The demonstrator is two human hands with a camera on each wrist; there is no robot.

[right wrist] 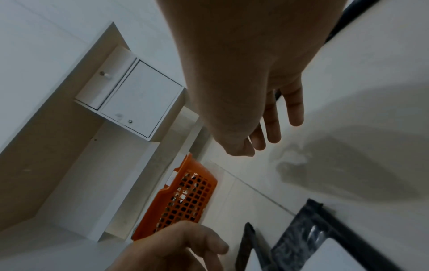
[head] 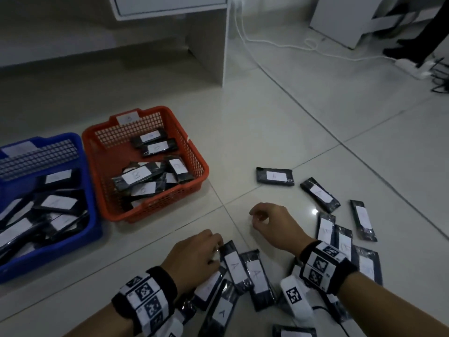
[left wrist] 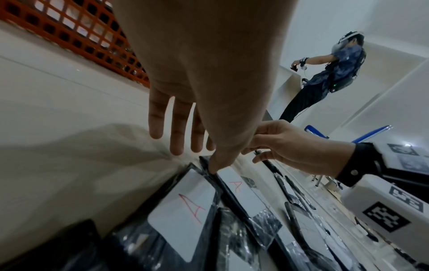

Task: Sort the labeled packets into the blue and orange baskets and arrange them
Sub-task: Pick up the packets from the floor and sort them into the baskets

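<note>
- Nearest me, the left hand (head: 194, 254) is down on the heap of packets on the floor, thumb tip pressing the far end of an A packet (head: 235, 266); the other fingers (left wrist: 177, 128) hang straight, clamped on nothing.
- That packet's long axis runs away from the person, right under the left hand, so left is nearer.
- The right hand (head: 272, 222) hovers beyond, fingers loosely curled, empty.
- Farther left sit the orange basket (head: 194, 152) and the blue basket (head: 93, 229), the latter probably taking the A's.

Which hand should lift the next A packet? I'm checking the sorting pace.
Left. The left hand already has its thumb on an A-labelled packet, and the blue basket lies on its side. The right hand hangs empty over bare floor.
</note>
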